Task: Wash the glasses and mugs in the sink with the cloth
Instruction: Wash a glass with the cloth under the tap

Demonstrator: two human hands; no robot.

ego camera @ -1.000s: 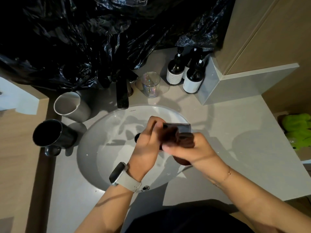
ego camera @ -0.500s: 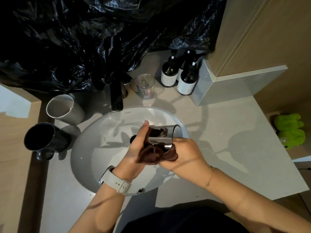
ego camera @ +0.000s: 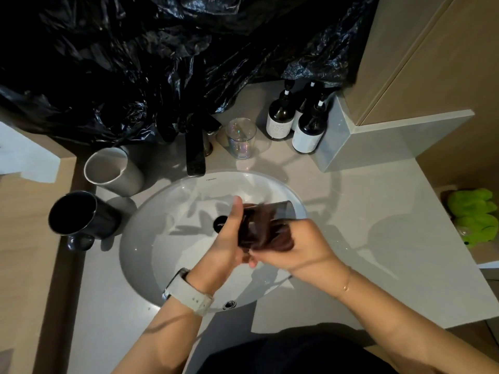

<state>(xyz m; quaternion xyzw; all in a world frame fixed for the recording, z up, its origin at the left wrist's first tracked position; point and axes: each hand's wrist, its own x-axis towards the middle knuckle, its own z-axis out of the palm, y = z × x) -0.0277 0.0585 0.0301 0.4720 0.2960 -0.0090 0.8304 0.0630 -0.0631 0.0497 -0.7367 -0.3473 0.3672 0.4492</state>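
Note:
Over the white oval sink [ego camera: 151, 255] my left hand [ego camera: 229, 238] grips a clear glass [ego camera: 280, 210] that lies on its side, thumb up along its wall. My right hand [ego camera: 299, 247] holds a dark brown cloth [ego camera: 272, 237] pushed into and around the glass. A white mug [ego camera: 113, 171] and a black mug [ego camera: 81, 214] stand on the counter left of the sink. An iridescent clear glass [ego camera: 241, 137] stands behind the sink beside the black tap [ego camera: 195, 152].
Three dark pump bottles [ego camera: 294, 120] stand at the back right against a grey ledge [ego camera: 378, 141]. Black plastic sheeting [ego camera: 162, 63] covers the wall behind. A green sponge-like thing [ego camera: 475, 217] lies at the far right. The grey counter [ego camera: 364, 211] extends right of the sink.
The cloth has gone from bunched below the glass to pushed into it. Both hands stay over the sink and have turned the glass slightly.

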